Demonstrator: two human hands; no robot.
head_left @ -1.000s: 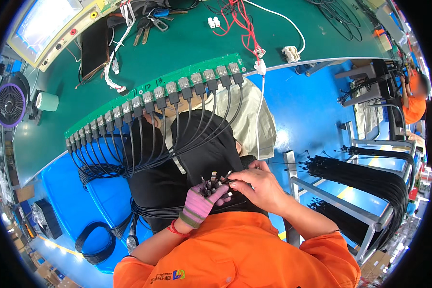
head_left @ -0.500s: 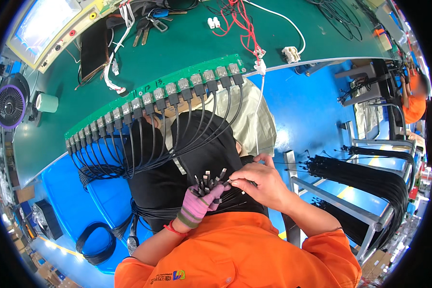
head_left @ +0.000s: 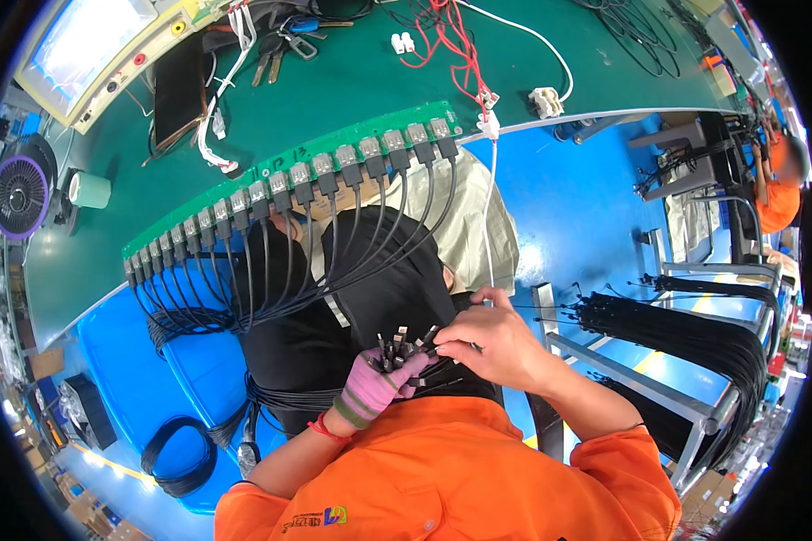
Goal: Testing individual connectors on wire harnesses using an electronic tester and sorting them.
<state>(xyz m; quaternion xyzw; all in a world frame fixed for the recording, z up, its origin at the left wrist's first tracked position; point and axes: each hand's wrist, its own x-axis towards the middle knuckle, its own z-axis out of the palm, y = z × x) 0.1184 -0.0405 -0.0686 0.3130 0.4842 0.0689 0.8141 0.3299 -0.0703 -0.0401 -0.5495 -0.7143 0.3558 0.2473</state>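
left hand (head_left: 379, 383): i see it gloved in a pink-and-grey knit, low centre of the frame, fingers curled shut around a bundle of cable ends (head_left: 404, 350); the small metal plugs fan up out of the fist
right hand (head_left: 496, 347): bare, just right of the left one; thumb and forefinger pressed together at the bundle's right edge, seemingly pinching one plug or its thin cable; the exact contact is hidden by the fingers
bundle location: centre-low of the frame, above my orange sleeves, over the dark lap
cables (head_left: 334, 270): black, running from the bundle up to the green board (head_left: 289, 176) along the bench edge, each plugged into a socket in the row
handling: i judge the cables light, limp and springy, likely to tangle; the plugs are small, stiff and a bit slick, so best taken by the moulded plug body, not the thin wire
nearby: more black cables hang over a metal rack (head_left: 695, 334) at right; a coil (head_left: 180, 455) lies lower left; a small fan (head_left: 18, 194) sits at the far left; another person in orange (head_left: 780, 194) works at the upper right
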